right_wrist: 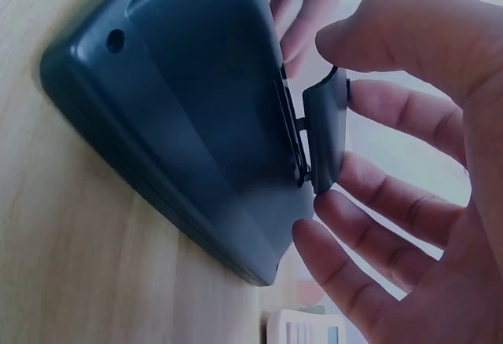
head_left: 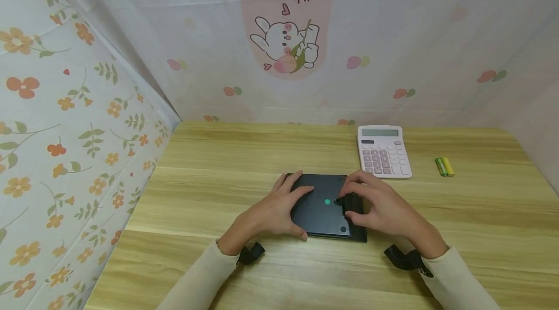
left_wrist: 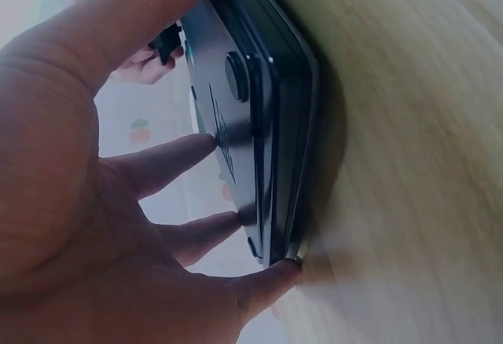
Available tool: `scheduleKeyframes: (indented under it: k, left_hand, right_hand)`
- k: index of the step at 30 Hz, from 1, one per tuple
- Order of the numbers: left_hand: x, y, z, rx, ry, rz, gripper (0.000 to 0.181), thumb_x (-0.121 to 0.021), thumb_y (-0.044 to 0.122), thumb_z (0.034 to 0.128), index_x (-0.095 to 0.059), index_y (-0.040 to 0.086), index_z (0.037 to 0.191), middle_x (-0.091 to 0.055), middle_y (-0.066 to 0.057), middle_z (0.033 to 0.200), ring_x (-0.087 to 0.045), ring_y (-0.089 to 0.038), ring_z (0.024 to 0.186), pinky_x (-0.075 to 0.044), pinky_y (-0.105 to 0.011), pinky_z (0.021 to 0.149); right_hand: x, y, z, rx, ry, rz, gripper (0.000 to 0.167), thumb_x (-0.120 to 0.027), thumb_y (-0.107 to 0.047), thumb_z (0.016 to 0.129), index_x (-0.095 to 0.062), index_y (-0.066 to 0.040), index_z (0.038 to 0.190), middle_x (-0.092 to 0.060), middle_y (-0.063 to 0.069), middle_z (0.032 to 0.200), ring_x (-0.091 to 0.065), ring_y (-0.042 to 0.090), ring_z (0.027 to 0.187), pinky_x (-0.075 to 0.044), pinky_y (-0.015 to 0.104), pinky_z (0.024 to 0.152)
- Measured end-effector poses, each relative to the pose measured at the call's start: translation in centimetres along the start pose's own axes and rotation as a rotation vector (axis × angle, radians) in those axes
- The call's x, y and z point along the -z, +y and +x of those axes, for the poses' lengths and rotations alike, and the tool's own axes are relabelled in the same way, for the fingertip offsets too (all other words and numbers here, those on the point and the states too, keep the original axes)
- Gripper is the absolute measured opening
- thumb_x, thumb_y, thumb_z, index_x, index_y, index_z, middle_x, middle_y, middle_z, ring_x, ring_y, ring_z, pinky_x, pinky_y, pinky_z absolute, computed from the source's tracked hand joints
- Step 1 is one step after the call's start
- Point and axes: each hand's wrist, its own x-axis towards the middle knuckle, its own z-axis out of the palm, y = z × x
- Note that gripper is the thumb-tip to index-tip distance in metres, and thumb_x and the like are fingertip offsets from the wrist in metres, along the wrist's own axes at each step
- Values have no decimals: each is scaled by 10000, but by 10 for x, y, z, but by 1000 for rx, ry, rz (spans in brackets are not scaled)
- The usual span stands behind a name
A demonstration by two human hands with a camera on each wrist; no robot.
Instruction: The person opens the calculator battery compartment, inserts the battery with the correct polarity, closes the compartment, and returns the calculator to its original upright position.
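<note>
A black calculator [head_left: 320,218], seen from its back, lies on the wooden table. My left hand [head_left: 276,209] spans its left end and holds it, thumb at the near edge, other fingers on the back and at the far edge. Over the right part of the calculator, my right hand [head_left: 386,205] pinches a small black battery cover [right_wrist: 326,128] between thumb and fingers. In the right wrist view the cover stands tilted up at its slot, its tabs close to the calculator's back; whether they still touch cannot be told.
A pink and white calculator [head_left: 384,151] lies behind my right hand. Two green and yellow batteries [head_left: 444,167] lie side by side farther right. A printed curtain [head_left: 209,48] hangs along the table's back edge, and a floral cloth [head_left: 78,164] is on the left.
</note>
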Motion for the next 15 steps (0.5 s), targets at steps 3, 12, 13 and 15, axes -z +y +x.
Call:
scheduleKeyframes:
  k: [3, 12, 13, 15]
  left_hand:
    - [-1, -2, 0, -4, -5, 3, 1056, -1001, 393, 809, -452, 200, 1689, -90, -132, 1832, -41, -555, 1641, -352, -697, 1212]
    - [0, -5, -1, -7, -26, 18, 1098, -983, 419, 822, -397, 185, 1720, -66, -116, 1838, -36, -520, 1655, -370, -671, 1213]
    - [1, -5, -1, -1, -30, 21, 1109, -979, 425, 826, -382, 174, 1726, -61, -113, 1839, -34, -505, 1660, -365, -663, 1220]
    - [2, -5, -1, 11, -37, 32, 1133, -970, 440, 832, -353, 140, 1734, -52, -114, 1842, -36, -476, 1669, -356, -642, 1234]
  right_hand:
    - [2, -1, 0, -14, -4, -5, 358, -913, -112, 822, -764, -241, 1122, -630, -95, 1238, -603, 124, 1126, -571, 426, 906]
    - [11, 2, -3, -67, -32, -10, 336, -900, -115, 822, -763, -218, 1111, -628, -79, 1230, -607, 145, 1081, -575, 412, 874]
    - [12, 4, -4, -68, -35, -13, 337, -904, -117, 822, -762, -218, 1111, -627, -81, 1228, -608, 150, 1072, -572, 401, 867]
    - [14, 6, -5, -66, -39, -15, 342, -911, -115, 821, -762, -215, 1112, -628, -78, 1219, -612, 165, 1051, -566, 387, 853]
